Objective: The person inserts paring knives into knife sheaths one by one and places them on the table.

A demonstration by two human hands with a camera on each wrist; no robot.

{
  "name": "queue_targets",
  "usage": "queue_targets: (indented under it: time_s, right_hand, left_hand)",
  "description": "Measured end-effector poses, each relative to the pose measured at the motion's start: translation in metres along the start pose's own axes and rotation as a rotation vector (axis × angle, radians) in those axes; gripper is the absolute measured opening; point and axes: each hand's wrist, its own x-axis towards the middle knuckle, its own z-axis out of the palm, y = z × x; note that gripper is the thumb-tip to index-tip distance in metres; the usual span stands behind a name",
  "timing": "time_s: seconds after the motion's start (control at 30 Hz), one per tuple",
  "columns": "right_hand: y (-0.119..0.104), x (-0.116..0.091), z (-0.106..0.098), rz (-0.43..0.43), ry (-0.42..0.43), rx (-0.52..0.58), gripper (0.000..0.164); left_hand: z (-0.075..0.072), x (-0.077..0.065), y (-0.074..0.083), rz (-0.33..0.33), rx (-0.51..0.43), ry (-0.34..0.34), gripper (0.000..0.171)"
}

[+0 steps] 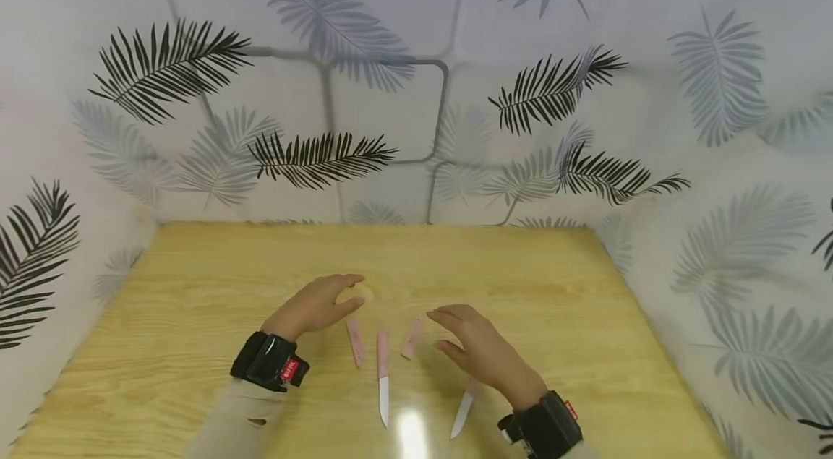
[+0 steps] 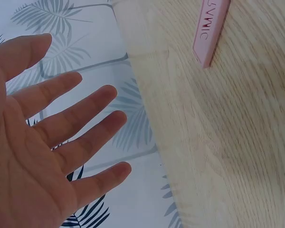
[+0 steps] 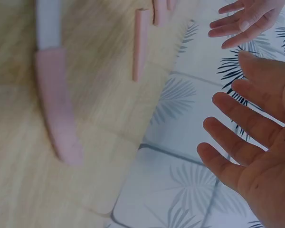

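My left hand [image 1: 317, 303] is held above the table with its fingers spread and nothing in it. Below it lies a pink blade sheath [image 1: 354, 343], whose raised lettering shows in the left wrist view. My right hand [image 1: 481, 347] hovers with fingers extended, also holding nothing. Partly hidden beneath it is a knife [image 1: 462, 414] with a pink handle [image 3: 59, 109]. Another pink-handled knife [image 1: 383, 379] lies between the hands, blade toward me. A second pink sheath [image 1: 412, 337] rests just left of the right fingertips.
The wooden table [image 1: 228, 256] is bordered at the back and sides by a white cloth [image 1: 390, 112] with leaf prints. Bright glare [image 1: 412, 434] falls on the tabletop near the front, between the two blades.
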Motion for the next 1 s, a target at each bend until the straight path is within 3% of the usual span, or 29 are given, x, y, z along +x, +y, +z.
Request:
queue_targets:
  time_s: [0.37,0.5,0.8,1.0]
  right_hand:
    - [0.012,-0.036,0.003,0.055,0.006,-0.005,0.043]
    - [0.014,-0.051,0.005,0.088,-0.015,-0.007,0.043]
    - [0.021,-0.062,0.011,0.090,-0.038,0.031,0.046]
    - [0.025,-0.069,0.017,0.059,-0.037,0.019,0.031]
  left_hand:
    - [0.000,0.006,0.008,0.049,0.017,-0.001,0.051]
    - [0.006,0.008,0.011,0.030,0.003,-0.021,0.051]
    - [0.008,0.009,0.013,0.003,-0.020,-0.040,0.050]
    - [0.010,0.012,0.010,0.002,-0.012,-0.043,0.055]
